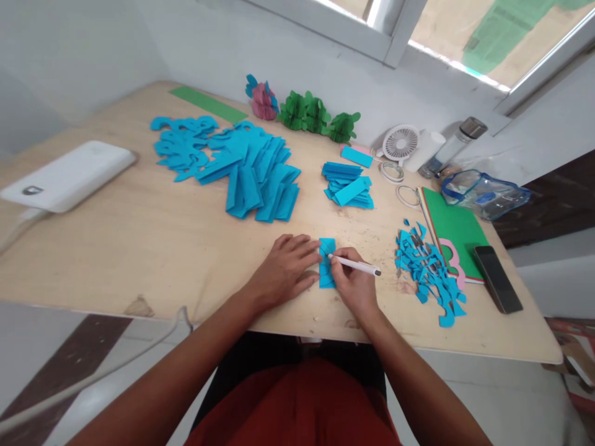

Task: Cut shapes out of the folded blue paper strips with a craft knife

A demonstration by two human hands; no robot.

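A small blue paper rectangle (327, 280) lies flat near the table's front edge, with dark curved lines drawn on it. My left hand (289, 267) rests flat with its fingers stretched out, the tips touching the paper's left side. In my right hand (356, 285) is a white pen (357, 265), gripped between thumb and fingers. The pen's tip meets the paper near its middle, and its dark end points right. Beyond my hands sit a stack of folded blue paper strips (348, 186) and a large pile of folded blue paper pieces (260, 173).
Blue cut-out shapes (181, 145) lie at the back left, a white power bank (69, 173) farther left. Green paper figures (316, 114) line the wall. To the right are blue scraps (425, 263), a green pad (453, 223), a phone (498, 279), a fan (400, 142) and a bottle (453, 147).
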